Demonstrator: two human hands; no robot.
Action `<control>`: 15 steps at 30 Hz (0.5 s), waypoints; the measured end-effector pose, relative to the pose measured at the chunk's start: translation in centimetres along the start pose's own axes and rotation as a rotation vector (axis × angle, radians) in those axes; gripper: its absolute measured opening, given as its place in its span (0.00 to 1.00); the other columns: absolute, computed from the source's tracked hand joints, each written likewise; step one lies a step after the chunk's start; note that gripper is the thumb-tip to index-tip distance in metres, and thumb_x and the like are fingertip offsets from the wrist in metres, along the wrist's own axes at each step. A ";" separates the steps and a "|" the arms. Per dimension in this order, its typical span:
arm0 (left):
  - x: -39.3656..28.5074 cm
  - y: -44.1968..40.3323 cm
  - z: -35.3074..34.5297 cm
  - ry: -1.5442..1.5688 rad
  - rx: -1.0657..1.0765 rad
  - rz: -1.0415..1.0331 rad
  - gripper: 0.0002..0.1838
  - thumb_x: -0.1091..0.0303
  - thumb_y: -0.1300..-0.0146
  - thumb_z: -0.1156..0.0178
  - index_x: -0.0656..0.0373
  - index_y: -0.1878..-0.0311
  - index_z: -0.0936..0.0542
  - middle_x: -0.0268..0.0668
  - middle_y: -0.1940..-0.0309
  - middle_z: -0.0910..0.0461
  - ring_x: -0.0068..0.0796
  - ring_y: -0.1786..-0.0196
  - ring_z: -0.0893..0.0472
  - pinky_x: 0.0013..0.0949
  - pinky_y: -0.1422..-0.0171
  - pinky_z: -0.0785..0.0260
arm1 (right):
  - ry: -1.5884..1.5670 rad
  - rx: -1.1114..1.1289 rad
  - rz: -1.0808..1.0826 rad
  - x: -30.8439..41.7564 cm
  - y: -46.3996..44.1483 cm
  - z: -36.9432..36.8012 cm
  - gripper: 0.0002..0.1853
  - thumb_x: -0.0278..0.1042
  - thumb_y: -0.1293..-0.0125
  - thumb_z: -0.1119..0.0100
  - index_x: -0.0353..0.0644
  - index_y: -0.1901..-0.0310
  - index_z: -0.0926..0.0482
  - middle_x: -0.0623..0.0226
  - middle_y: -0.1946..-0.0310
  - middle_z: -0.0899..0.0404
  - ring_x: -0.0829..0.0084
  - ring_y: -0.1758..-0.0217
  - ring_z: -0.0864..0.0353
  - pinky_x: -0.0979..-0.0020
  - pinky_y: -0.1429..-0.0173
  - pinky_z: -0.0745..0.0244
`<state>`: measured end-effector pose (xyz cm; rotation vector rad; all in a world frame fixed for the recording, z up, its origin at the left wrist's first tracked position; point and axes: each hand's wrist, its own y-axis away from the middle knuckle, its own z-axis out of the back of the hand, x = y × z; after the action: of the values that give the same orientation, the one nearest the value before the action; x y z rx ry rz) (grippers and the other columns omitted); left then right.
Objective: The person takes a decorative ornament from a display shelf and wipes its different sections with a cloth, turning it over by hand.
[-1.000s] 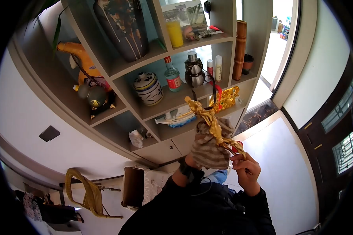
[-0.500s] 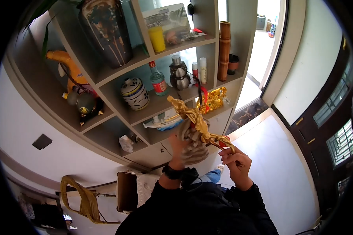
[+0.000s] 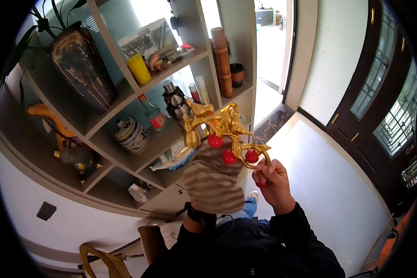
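Note:
My right hand [image 3: 275,183] pinches the curved end of a golden ornament [image 3: 236,146] shaped like a branch with leaves, a gourd and shiny red balls [image 3: 229,156]. The ornament is held up in front of the shelf. A brown striped cloth [image 3: 215,183] is draped over my left hand, whose fingers are hidden under it; only the wrist with a dark band [image 3: 200,214] shows. The top of the cloth lies right behind or against the ornament's underside; whether they touch I cannot tell.
The shelf unit [image 3: 157,148] holds a large dark vase [image 3: 81,65], a lidded jar [image 3: 131,135], a glass bottle [image 3: 152,113], a bamboo tube [image 3: 222,62] and a model boat [image 3: 173,158]. A wicker chair [image 3: 102,259] and a box [image 3: 152,243] stand lower left. A dark door [image 3: 375,106] is at right.
The ornament has turned so its red balls face me. The cloth has come up over my left hand, which was blurred and bare before. My view has shifted right.

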<state>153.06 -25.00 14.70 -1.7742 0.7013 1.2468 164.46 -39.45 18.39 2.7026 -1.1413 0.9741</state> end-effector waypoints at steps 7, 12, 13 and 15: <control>0.3 -0.5 -0.7 -0.056 0.204 0.034 0.22 0.62 0.41 0.56 0.59 0.45 0.45 0.38 0.49 0.40 0.29 0.49 0.36 0.30 0.45 0.42 | 0.092 0.089 0.058 -1.0 0.5 1.0 0.07 0.20 0.44 0.55 0.40 0.77 0.31 0.59 0.69 0.28 0.79 0.77 0.34 0.76 0.68 0.37; 0.2 -1.3 -1.3 -0.119 0.260 0.009 0.24 0.60 0.40 0.58 0.57 0.43 0.49 0.38 0.46 0.45 0.30 0.45 0.40 0.31 0.42 0.45 | 0.532 0.258 0.393 -2.3 1.2 0.0 0.07 0.14 0.49 0.55 0.35 0.78 0.29 0.55 0.69 0.27 0.71 0.68 0.28 0.77 0.64 0.35; 0.1 -1.3 -1.3 -0.143 0.253 -0.012 0.25 0.60 0.39 0.58 0.56 0.42 0.50 0.38 0.45 0.46 0.30 0.45 0.40 0.31 0.41 0.46 | 0.581 0.297 0.446 -2.0 1.3 -0.3 0.07 0.14 0.49 0.55 0.35 0.78 0.29 0.55 0.70 0.27 0.70 0.66 0.27 0.76 0.63 0.34; -0.3 -1.2 -1.3 -0.219 0.235 -0.077 0.25 0.59 0.39 0.59 0.56 0.41 0.52 0.38 0.44 0.47 0.31 0.43 0.41 0.32 0.40 0.47 | 0.617 0.326 0.471 -1.6 1.7 -0.7 0.07 0.14 0.49 0.55 0.35 0.78 0.28 0.55 0.70 0.26 0.69 0.66 0.27 0.76 0.63 0.34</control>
<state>154.56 -25.56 15.57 -1.4356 0.6194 1.2300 162.18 -39.48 17.75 2.0592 -1.5843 2.0273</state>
